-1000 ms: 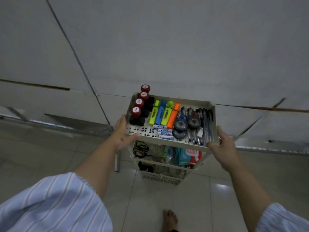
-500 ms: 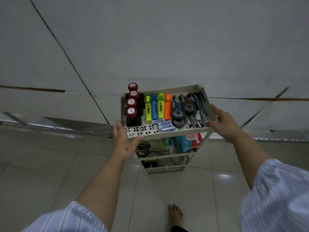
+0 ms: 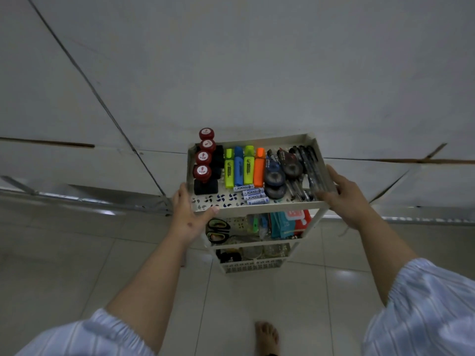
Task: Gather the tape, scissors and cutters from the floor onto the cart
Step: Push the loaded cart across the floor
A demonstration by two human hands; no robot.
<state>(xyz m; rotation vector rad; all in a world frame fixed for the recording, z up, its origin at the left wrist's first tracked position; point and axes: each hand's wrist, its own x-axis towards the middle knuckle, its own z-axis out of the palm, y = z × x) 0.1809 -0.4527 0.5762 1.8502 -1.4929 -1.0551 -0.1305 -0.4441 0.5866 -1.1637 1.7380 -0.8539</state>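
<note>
A cream three-tier cart [image 3: 259,207] stands on the tiled floor against a grey wall. My left hand [image 3: 189,215] grips its top tray at the front left corner. My right hand [image 3: 343,195] holds the tray's right rim. The top tray carries red-capped stamps [image 3: 202,158], highlighters [image 3: 244,167], batteries [image 3: 253,195], correction tape rollers [image 3: 275,179] and black pens [image 3: 308,163]. On the middle shelf lie black-handled scissors [image 3: 218,231] beside teal and red packets [image 3: 288,223]. The bottom basket holds tape rolls [image 3: 253,251], partly hidden.
A grey panelled wall [image 3: 257,73] rises right behind the cart. A metal rail [image 3: 84,196] runs along the wall's foot on the left. My bare foot [image 3: 267,335] stands on the light tiles below the cart.
The cart has turned and shifted a little, so its top tray now sits squarer to me. My right hand slid along the tray's right rim; the left hand kept its hold.
</note>
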